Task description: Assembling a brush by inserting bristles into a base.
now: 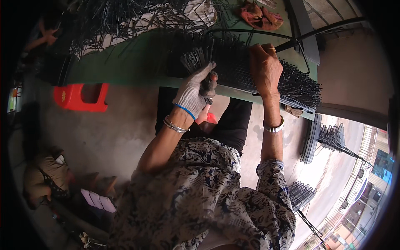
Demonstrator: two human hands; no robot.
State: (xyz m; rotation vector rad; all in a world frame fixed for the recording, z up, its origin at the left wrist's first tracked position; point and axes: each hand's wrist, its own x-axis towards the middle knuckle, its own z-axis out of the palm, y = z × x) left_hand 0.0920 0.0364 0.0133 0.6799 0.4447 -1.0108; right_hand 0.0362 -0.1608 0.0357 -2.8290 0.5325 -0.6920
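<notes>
Concrete floor stretches below a green table, with a red stool near its front edge at the left. Thin dark rods lie heaped as a loose pile on a pale sheet at the far side, and a reddish cloth rests to the right of them.

The gloved left hand is wrapped around 1 bundle of dark rods: the upper ends fan out beyond the thumb, while a short length shows below the fist, at the table's front edge. The bare right hand is above a dense bed of upright dark rods, which spreads to both sides of it. Its fingers are curled in tightly; I cannot tell whether they grasp a rod. Both hands are well apart, with part of the bed between them.
</notes>
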